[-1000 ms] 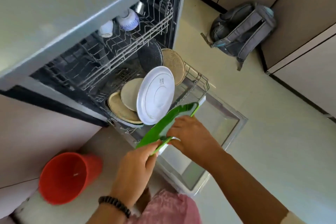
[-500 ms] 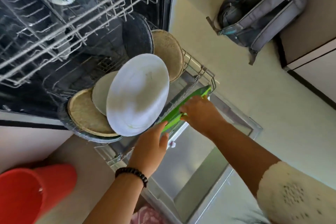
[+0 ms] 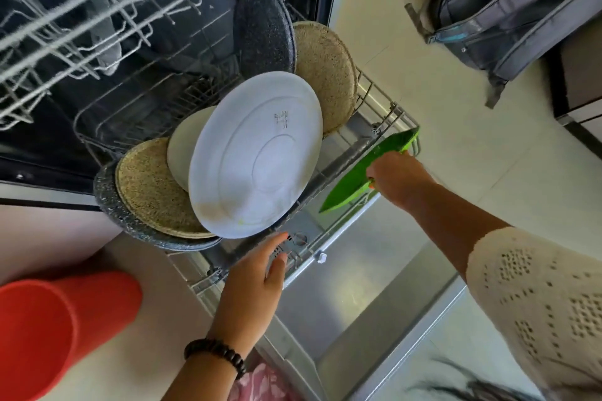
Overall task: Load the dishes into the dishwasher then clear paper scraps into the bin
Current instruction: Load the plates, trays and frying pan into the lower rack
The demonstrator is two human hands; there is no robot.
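Observation:
A green leaf-shaped plate [image 3: 365, 172] stands on edge at the front right of the pulled-out lower rack [image 3: 387, 114], and my right hand [image 3: 399, 181] grips its near rim. My left hand [image 3: 254, 283] hovers with fingers apart over the rack's front edge, holding nothing. In the rack a large white plate [image 3: 257, 156] leans upright, with a smaller white plate [image 3: 182, 146] behind it. Speckled tan and dark plates [image 3: 146, 185] stand at the left; a dark plate [image 3: 264, 36] and a tan plate [image 3: 325, 75] stand further back.
The dishwasher door [image 3: 358, 309] lies open and flat below my hands. The upper rack [image 3: 107, 3] hangs out overhead at top left. A red bin [image 3: 55, 332] stands on the floor at lower left. A grey backpack [image 3: 508, 3] leans against the cabinets at top right.
My left hand let go of the green plate and drew back to the rack's front edge. My right hand carried the plate further right into the rack. The camera moved closer and lower.

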